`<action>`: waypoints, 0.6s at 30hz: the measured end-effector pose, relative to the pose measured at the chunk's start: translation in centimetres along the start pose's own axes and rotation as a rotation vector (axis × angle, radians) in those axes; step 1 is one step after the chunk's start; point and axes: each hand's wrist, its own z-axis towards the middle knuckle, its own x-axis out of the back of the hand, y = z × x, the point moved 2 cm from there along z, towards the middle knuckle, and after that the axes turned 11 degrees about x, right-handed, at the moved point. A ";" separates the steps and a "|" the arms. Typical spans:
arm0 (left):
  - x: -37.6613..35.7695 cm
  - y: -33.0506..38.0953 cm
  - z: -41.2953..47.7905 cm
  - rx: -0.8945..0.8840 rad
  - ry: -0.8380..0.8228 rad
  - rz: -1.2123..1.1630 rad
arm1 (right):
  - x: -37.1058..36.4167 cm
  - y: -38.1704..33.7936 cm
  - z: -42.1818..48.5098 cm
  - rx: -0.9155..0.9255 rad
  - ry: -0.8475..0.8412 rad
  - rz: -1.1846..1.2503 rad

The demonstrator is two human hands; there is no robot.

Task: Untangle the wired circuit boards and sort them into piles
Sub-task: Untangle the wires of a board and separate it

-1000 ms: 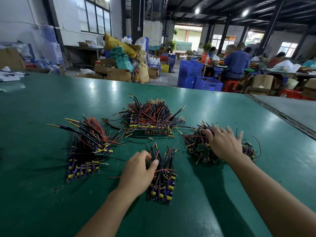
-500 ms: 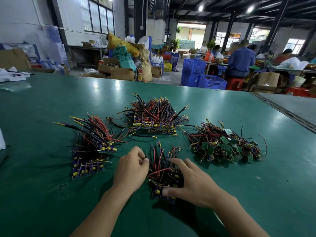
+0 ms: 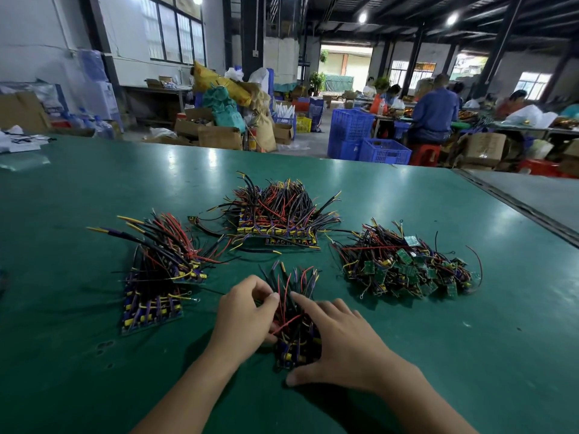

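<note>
Four board piles [image 3: 275, 214], two hands [image 3: 242, 317].

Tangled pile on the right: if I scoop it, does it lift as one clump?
The tangled pile probably drags up together, since its wires cross and loop. Likely floppy: small green boards hang on thin leads. Seems light.

Count: 4 piles of wired boards. 3 are neat stacks: left pile [image 3: 153, 277], far pile [image 3: 275, 214], near pile [image 3: 296, 336]. 1 is a loose heap [image 3: 407, 267] of small green boards. Hands: 2, left hand [image 3: 242, 317] and right hand [image 3: 341, 346].
</note>
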 end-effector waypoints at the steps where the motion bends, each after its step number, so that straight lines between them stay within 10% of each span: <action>1: -0.1 0.0 -0.1 0.012 -0.007 -0.021 | 0.0 0.0 0.0 -0.009 0.023 0.005; 18: 0.5 0.3 0.4 -0.005 0.236 -0.346 | 2.5 1.6 -1.2 -0.009 0.458 0.497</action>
